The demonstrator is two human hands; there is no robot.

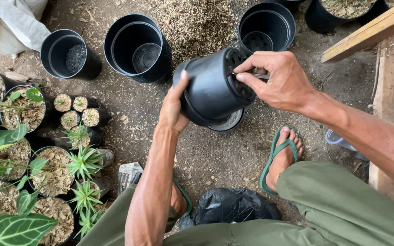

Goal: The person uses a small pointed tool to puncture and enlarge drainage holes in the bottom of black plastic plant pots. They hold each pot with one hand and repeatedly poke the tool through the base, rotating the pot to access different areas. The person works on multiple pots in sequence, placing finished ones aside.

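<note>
My left hand (pixel 173 108) grips the rim of a black plastic pot (pixel 210 86) that lies tipped on its side, its holed bottom facing right. My right hand (pixel 277 81) rests on that bottom and pinches a thin metal tool against the drainage holes. Under the tilted pot the rim of another pot (pixel 230 124) shows. I squat over them, my feet in green sandals (pixel 279 155) on dirt ground.
Empty black pots stand behind: a small one (pixel 69 53), a large one (pixel 137 45), another (pixel 266 26). Potted green plants (pixel 46 171) in husk crowd the left. A heap of husk (pixel 197 23) lies at the back, wooden planks (pixel 384 23) at right, a black bag (pixel 233 205) between my feet.
</note>
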